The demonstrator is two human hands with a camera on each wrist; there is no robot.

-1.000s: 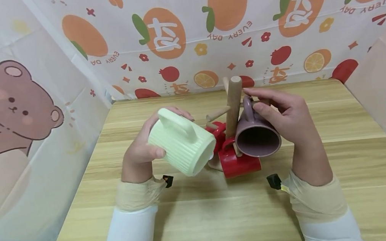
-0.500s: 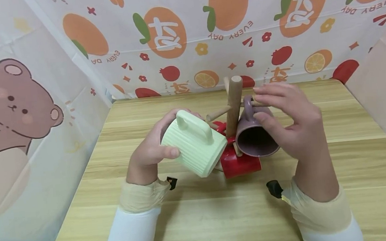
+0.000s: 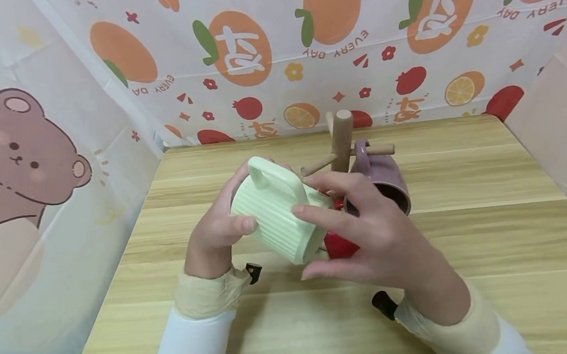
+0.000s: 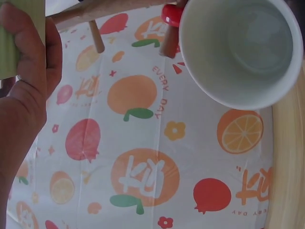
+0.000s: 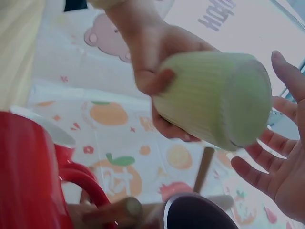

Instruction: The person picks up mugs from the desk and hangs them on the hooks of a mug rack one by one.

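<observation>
My left hand (image 3: 217,228) grips a light green ribbed mug (image 3: 269,217) by its body, thumb on the near side. The mug lies tilted, handle up and base toward the right. My right hand (image 3: 375,239) is at its base end, fingers extended and spread, with fingertips right at the handle and side. In the right wrist view, the fingers (image 5: 259,171) surround the base without curling round it. Just behind stands a wooden mug tree (image 3: 343,141). From its upper right peg a purple mug (image 3: 386,171) hangs by the handle.
Low on the tree hangs a red mug (image 3: 339,246), mostly covered by my right hand; its red body (image 5: 28,176) looms in the right wrist view. A white mug interior (image 4: 243,52) faces the left wrist camera. A bare peg (image 3: 319,165) points left. Printed cloth (image 3: 272,48) backs the table.
My right hand has left the purple mug and moved left and down to the green mug. The left hand has brought the green mug slightly right. The purple mug stays hanging on its peg.
</observation>
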